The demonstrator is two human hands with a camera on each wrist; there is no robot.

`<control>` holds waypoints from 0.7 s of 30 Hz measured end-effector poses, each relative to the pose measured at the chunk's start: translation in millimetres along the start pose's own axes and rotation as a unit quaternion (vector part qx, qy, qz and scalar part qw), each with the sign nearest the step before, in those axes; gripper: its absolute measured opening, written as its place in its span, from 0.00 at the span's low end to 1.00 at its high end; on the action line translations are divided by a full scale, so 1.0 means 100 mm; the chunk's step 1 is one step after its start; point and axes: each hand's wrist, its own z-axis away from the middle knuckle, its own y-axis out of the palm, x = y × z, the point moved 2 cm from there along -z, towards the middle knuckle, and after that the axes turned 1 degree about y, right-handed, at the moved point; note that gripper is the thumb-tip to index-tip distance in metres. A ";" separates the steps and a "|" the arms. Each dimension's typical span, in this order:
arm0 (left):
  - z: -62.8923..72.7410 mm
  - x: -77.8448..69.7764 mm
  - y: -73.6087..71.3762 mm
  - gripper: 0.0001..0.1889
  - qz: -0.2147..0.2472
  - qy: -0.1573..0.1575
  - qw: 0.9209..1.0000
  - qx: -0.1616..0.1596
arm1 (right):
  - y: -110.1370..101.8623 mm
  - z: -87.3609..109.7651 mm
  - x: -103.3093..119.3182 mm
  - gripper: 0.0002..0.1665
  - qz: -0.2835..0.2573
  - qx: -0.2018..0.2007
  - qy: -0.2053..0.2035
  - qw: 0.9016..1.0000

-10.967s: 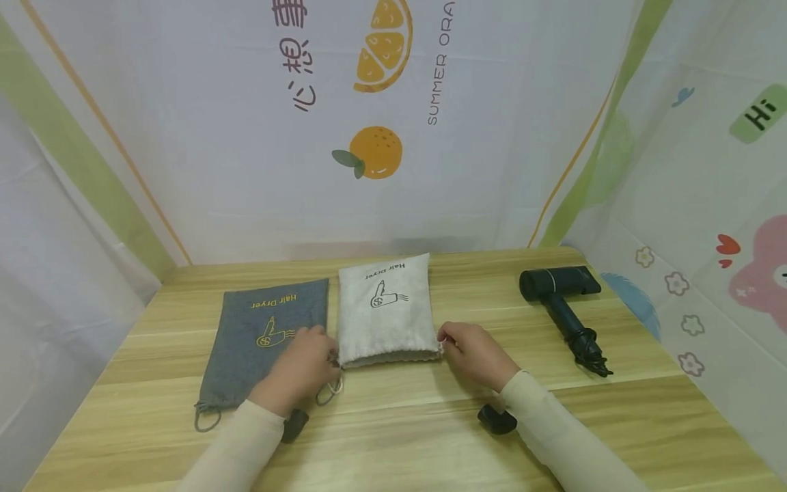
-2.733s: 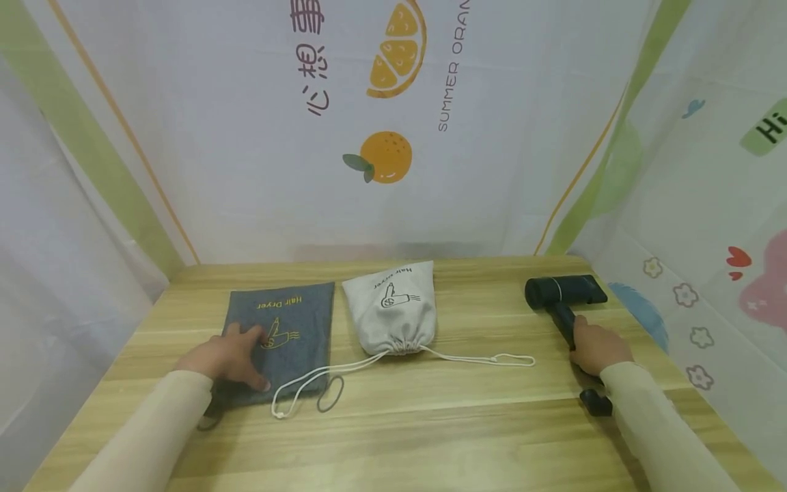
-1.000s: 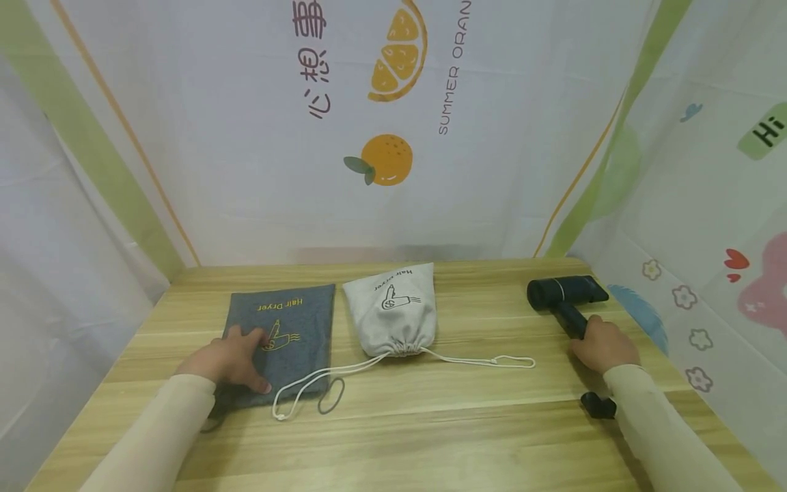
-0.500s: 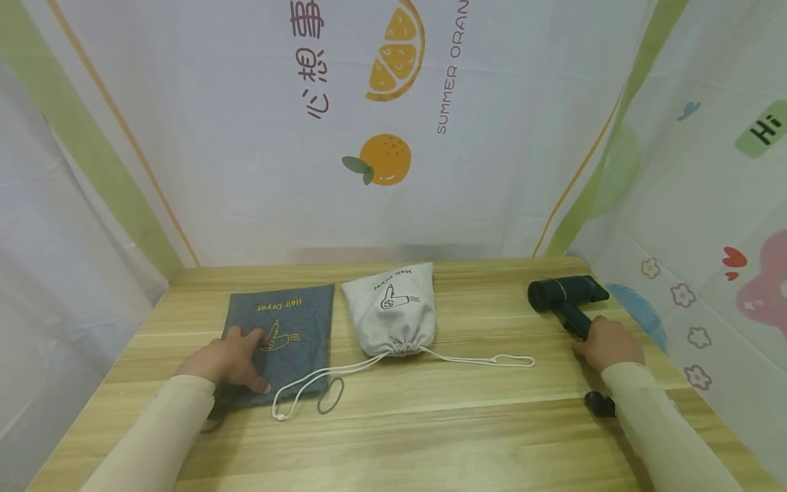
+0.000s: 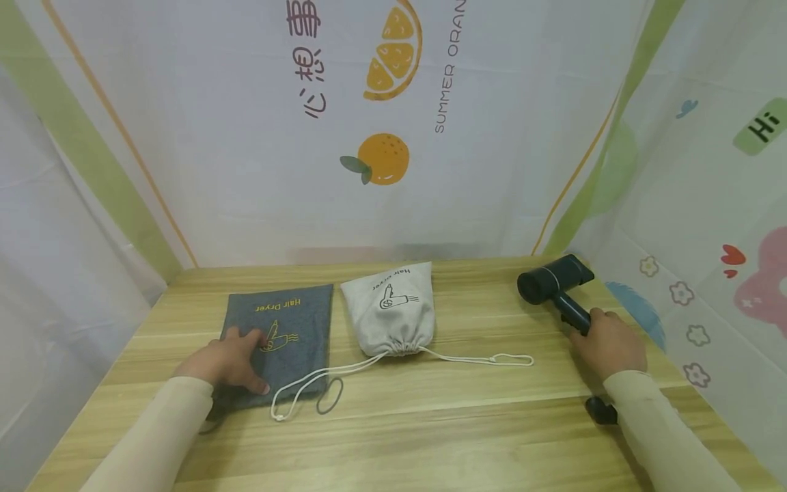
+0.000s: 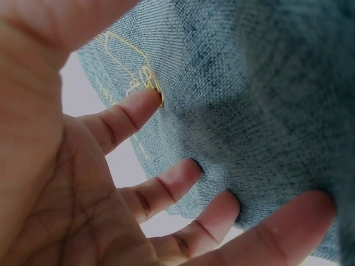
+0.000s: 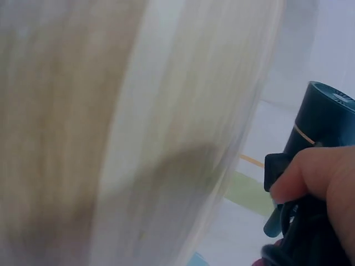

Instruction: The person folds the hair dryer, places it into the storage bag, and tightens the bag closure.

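My right hand grips the handle of a black hair dryer at the right of the table. In the right wrist view the dryer's barrel tilts up above the tabletop, and the thumb lies on the handle near the bundled cord. On the left, my left hand rests on a dark grey drawstring bag with a yellow "Hair Dryer" print. Its fingers are spread, fingertips touching the cloth. Between the hands lies a light grey drawstring bag, its mouth gathered, plump.
White drawstrings stretch from the light bag's mouth to both sides, the left one crossing the dark bag's corner. A grey cord loop lies beside it. Printed white curtains stand behind and beside the wooden table.
Since the earliest frame, the light bag's mouth has been drawn together and both hands have moved apart. Within the last half second, the right hand has raised and tilted the hair dryer.
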 end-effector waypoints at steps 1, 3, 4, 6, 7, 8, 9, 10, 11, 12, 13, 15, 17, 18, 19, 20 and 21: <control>0.00 0.00 0.00 0.46 0.000 0.000 1.000 0.001 | 0.00 0.00 0.02 0.25 0.000 -0.006 -0.002 1.000; 0.00 0.00 -0.01 0.47 0.001 -0.003 1.000 0.002 | -0.01 0.01 0.04 0.23 0.003 -0.015 -0.009 1.000; 0.01 -0.01 -0.01 0.47 0.001 -0.003 1.000 0.003 | -0.01 0.01 0.05 0.22 0.005 -0.017 -0.012 1.000; 0.01 -0.01 -0.01 0.47 0.001 -0.005 1.000 0.003 | -0.02 0.02 0.08 0.21 0.011 -0.023 -0.019 0.999; 0.01 -0.01 -0.01 0.47 0.001 -0.002 1.000 0.002 | -0.02 0.03 0.09 0.21 0.015 -0.030 -0.024 0.999; 0.01 -0.01 -0.01 0.46 0.000 -0.002 1.000 0.001 | -0.03 0.03 0.10 0.20 0.018 -0.036 -0.029 0.999; 0.01 -0.01 -0.01 0.46 0.000 0.001 1.000 0.000 | -0.04 0.04 0.11 0.20 0.021 -0.042 -0.035 0.998; 0.02 -0.01 0.00 0.46 -0.001 0.003 1.000 -0.001 | -0.04 0.05 0.12 0.20 0.025 -0.049 -0.042 0.998; 0.02 -0.02 0.00 0.45 -0.001 0.005 1.000 -0.002 | -0.04 0.06 0.14 0.20 0.027 -0.056 -0.049 0.997; 0.02 -0.02 0.00 0.45 -0.001 0.006 1.000 -0.002 | -0.04 0.07 0.15 0.20 0.030 -0.062 -0.055 0.996; 0.02 -0.02 0.00 0.45 -0.001 0.008 1.000 -0.003 | -0.04 0.07 0.16 0.20 0.032 -0.066 -0.061 0.995; 0.02 -0.02 0.01 0.45 -0.002 0.008 1.000 -0.003 | -0.03 0.08 0.18 0.20 0.030 -0.065 -0.069 0.995; 0.03 -0.01 0.01 0.45 -0.002 0.008 1.000 -0.004 | -0.03 0.08 0.21 0.20 0.025 -0.060 -0.073 0.995; 0.02 -0.01 0.01 0.45 -0.003 0.008 1.000 -0.005 | -0.03 0.09 0.22 0.20 0.023 -0.057 -0.074 0.995; 0.02 -0.01 0.01 0.45 -0.003 0.009 1.000 -0.007 | -0.03 0.09 0.24 0.20 0.021 -0.054 -0.076 0.995; 0.02 -0.01 0.01 0.45 -0.004 0.009 1.000 -0.008 | -0.04 0.09 0.26 0.20 0.019 -0.052 -0.076 0.996; 0.02 -0.01 0.01 0.45 -0.004 0.010 1.000 -0.008 | -0.04 0.10 0.27 0.20 0.020 -0.052 -0.078 0.995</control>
